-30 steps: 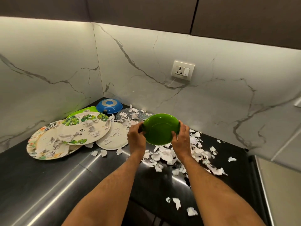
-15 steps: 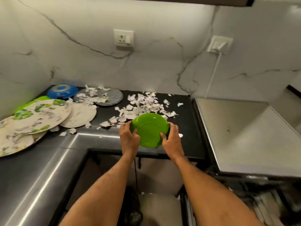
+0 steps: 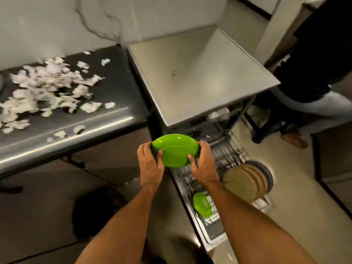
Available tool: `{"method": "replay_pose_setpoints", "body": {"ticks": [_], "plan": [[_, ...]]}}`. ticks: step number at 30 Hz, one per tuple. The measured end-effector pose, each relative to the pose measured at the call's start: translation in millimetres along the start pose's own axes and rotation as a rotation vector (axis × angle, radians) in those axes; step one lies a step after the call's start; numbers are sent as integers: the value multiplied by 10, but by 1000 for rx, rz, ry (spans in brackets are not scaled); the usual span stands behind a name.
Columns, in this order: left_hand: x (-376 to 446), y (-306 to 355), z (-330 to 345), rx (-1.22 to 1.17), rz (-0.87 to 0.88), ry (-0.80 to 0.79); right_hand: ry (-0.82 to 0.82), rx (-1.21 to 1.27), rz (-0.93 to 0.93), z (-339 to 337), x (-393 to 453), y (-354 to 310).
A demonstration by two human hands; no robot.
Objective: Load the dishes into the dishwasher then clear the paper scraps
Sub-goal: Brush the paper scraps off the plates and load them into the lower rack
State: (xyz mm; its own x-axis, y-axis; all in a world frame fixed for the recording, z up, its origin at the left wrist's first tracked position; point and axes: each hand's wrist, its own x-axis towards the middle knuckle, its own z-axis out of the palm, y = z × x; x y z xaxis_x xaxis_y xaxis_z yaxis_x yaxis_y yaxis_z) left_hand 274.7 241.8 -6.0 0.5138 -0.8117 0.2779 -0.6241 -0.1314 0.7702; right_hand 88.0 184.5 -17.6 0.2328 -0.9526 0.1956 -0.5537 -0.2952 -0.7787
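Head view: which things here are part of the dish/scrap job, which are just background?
Job:
- green plate, held by left hand and right hand
- dishwasher rack
- green dish and tan plates already racked
- paper scraps on the black counter

Background:
- steel worktop
- second person standing at right

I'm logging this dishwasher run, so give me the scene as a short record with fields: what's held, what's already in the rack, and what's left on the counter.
held: green plate, gripped at its edges by the left hand and right hand
position: above the pulled-out dishwasher rack
already racked: a small green dish; a row of beige plates standing on edge
counter: paper scraps scattered on the dark countertop
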Motion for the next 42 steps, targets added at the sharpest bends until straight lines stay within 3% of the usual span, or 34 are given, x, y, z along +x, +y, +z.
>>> {"method": "replay_pose_setpoints", "body": {"ticks": [9,19,32,42], "plan": [[-638,295,1738,-6,-29,-401,104,-126,237,-858,-685,1620],[-1325,-200,3003,116,-56,-740,70,-106,524,-460,-1596,2787],[-1431,-471,4422,212,34,-914,189,-60,806,-238,-1602,3855],[-1355,-659,5053,238,121,-1014,161,-76,852,-190,-1504,4380]]}}
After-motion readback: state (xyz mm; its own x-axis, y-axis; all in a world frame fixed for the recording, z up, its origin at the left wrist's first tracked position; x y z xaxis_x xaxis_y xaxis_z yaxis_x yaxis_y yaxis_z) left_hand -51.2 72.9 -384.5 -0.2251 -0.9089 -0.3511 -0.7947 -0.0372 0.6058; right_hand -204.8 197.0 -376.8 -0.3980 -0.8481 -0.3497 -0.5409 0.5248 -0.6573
